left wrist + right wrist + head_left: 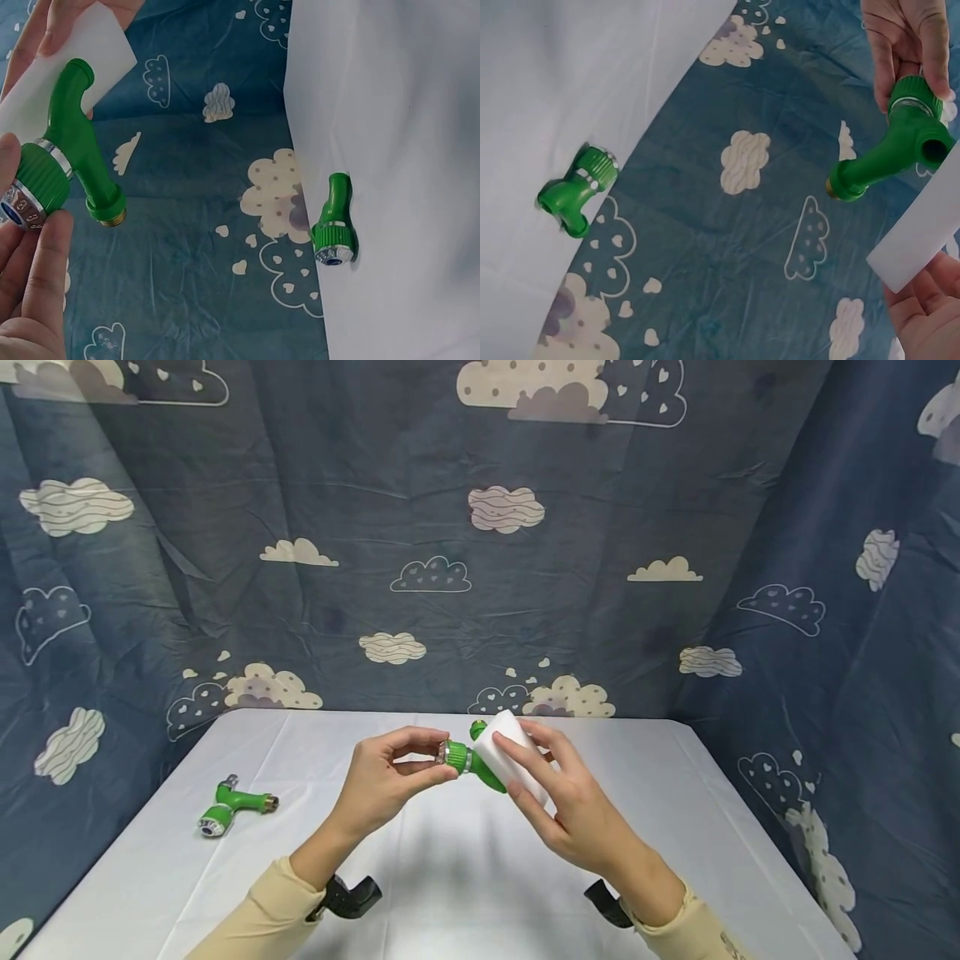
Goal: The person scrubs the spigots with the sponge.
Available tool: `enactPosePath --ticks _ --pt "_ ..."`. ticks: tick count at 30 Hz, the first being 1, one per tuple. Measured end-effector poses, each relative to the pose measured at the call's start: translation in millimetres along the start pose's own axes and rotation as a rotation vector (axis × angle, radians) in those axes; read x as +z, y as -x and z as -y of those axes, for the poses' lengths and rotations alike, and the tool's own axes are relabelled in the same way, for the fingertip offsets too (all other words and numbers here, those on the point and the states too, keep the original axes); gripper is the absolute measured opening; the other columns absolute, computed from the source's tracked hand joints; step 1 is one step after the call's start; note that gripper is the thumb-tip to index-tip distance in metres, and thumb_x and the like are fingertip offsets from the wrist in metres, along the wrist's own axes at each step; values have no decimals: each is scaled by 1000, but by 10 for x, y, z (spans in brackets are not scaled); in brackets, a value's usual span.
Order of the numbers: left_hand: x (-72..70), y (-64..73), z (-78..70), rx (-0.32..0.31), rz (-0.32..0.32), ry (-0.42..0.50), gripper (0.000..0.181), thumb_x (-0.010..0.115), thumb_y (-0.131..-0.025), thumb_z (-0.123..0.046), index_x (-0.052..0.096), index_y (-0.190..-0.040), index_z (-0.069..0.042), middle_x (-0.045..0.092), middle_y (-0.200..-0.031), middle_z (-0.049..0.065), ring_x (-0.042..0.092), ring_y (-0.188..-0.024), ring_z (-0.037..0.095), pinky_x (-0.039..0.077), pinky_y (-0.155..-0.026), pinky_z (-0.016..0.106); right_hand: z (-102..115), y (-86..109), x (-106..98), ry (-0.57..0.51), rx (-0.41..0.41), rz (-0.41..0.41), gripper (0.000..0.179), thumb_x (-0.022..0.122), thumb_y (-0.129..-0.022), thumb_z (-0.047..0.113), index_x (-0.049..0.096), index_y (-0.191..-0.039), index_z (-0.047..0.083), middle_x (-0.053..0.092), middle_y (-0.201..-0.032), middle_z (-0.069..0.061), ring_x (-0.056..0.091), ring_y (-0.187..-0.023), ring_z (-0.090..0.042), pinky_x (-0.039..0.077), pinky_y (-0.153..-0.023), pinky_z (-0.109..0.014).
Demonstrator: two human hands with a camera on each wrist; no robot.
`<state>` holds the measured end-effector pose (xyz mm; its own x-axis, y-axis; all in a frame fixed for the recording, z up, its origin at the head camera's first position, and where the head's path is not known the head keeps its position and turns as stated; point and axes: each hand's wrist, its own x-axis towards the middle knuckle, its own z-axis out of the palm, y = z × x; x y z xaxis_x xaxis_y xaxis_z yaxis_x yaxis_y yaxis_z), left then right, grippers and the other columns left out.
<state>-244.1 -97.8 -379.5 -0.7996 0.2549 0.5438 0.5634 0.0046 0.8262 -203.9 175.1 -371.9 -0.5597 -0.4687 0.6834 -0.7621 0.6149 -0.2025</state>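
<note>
Above the table, my left hand (381, 777) pinches the ridged, silver-ended knob of a green tap (73, 135) between thumb and fingers. The tap's curved spout and brass-threaded inlet show in the left wrist view. My right hand (576, 806) grips a white rectangular sponge (512, 753) by its sides, with fingers spread along it. In the head view the sponge overlaps the tap's body and hides part of it; in the right wrist view its face lies close by the spout opening.
A second green tap (234, 803) lies on the left part of the white-covered table (450, 893). Dark blue cloth with cloud prints (360, 485) hangs behind the table and along both sides. Black straps with camera mounts (352, 897) sit on my wrists.
</note>
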Motion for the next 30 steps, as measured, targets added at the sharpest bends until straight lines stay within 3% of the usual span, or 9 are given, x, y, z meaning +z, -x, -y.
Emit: enactPosePath --ticks 8,17,30 --pt "-7 -19 -23 3 17 -42 44 95 -77 -3 79 -118 -5 79 -116 16 80 -98 12 68 -85 33 10 32 6 19 -23 41 61 73 -100 15 55 -158 26 45 -162 -14 57 -134 -29 65 -94 -46" --pt "-6 -23 -55 35 39 -106 43 96 -77 -6 80 -116 -2 81 -116 12 80 -101 11 68 -85 31 14 61 19 48 -24 72 59 74 -102 19 56 -157 29 47 -161 -14 55 -138 -30 64 -96 -46" --pt "3 -2 -127 78 106 -91 41 95 -77 -3 80 -115 -4 81 -114 12 79 -103 10 68 -87 32 -46 40 2 16 -25 66 61 73 -101 14 55 -158 25 48 -161 -13 54 -139 -30 64 -96 -46"
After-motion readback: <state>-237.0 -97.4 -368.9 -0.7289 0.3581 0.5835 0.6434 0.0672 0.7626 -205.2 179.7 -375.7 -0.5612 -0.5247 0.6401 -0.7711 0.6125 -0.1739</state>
